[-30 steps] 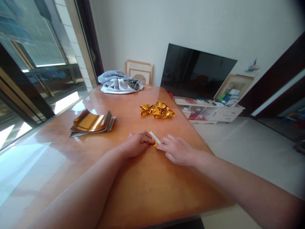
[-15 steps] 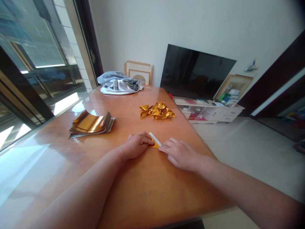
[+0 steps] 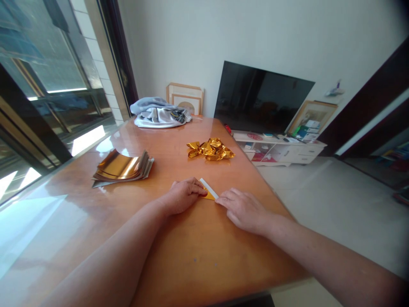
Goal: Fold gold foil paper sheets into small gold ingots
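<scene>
A small folded piece of gold foil paper [image 3: 209,189] lies on the wooden table, with a pale strip along its upper right edge. My left hand [image 3: 182,194] holds it down from the left, fingers pressed together and partly covering it. At the strip's lower right end, the bunched fingertips of my right hand [image 3: 243,209] touch the paper's corner. Beyond the hands sits a cluster of crumpled, folded gold foil pieces [image 3: 212,149]. To the left is a curled stack of gold foil sheets [image 3: 119,166].
The wooden table [image 3: 191,260] has its right edge beside my right forearm. A grey-blue cloth bundle [image 3: 159,112] lies at its far end. Behind stand a television [image 3: 262,99] and a low white cabinet [image 3: 287,150]. Windows [image 3: 64,64] line the left side.
My right hand has shifted slightly to the right along the strip's end, and a little more of the gold corner shows. My left hand stays in place.
</scene>
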The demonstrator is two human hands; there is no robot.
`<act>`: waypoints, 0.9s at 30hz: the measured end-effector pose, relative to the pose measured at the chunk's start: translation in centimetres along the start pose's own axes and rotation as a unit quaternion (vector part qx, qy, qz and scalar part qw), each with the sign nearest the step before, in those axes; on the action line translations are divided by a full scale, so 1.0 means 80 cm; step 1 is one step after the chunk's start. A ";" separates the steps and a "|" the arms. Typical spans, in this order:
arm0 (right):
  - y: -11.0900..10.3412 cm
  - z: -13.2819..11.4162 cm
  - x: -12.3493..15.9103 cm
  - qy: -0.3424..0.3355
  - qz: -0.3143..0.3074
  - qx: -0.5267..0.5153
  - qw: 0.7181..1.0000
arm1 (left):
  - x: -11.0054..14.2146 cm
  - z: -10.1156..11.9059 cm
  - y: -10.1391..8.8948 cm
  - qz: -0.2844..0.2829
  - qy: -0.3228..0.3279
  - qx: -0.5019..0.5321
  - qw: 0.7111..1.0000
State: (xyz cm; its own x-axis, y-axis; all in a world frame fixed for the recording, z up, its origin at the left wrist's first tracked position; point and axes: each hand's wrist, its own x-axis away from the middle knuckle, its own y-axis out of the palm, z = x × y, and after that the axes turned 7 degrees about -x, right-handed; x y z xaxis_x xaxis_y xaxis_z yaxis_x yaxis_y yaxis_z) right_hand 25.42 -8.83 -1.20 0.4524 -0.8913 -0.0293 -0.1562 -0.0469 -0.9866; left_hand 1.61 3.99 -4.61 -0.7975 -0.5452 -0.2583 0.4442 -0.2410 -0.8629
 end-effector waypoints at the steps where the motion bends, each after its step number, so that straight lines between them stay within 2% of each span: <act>1: 0.001 0.000 0.001 0.001 0.002 -0.001 1.000 | 0.000 0.001 0.000 -0.001 0.000 -0.001 1.000; 6: 0.004 0.000 0.006 0.015 0.025 -0.030 0.999 | 0.000 0.003 -0.002 -0.001 -0.001 -0.007 1.000; 10: 0.005 0.000 0.005 0.052 0.079 -0.098 0.991 | 0.000 0.004 -0.001 -0.001 -0.013 -0.008 1.000; 13: 0.007 0.004 -0.004 0.096 0.131 -0.170 0.972 | 0.000 0.006 -0.003 -0.005 -0.013 -0.012 1.000; 16: 0.013 0.007 -0.020 0.168 0.168 -0.224 0.945 | 0.001 0.012 -0.006 -0.013 -0.017 -0.031 0.999; 21: 0.014 0.002 -0.048 0.244 0.127 -0.234 0.932 | 0.002 0.020 -0.013 -0.024 -0.021 -0.052 0.998; 27: 0.021 -0.009 -0.063 0.296 0.128 -0.231 0.918 | 0.003 0.019 -0.015 -0.023 -0.014 -0.054 0.998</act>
State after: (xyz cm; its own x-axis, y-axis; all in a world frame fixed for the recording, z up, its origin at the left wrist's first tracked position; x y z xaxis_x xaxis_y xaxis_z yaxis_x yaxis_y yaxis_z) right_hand 22.24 -4.78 -2.57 -0.1862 -0.9822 -0.0232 -0.6085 0.1338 -0.7822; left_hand 1.52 2.91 -2.98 -0.8035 -0.5586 -0.2057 0.3592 -0.1794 -0.9159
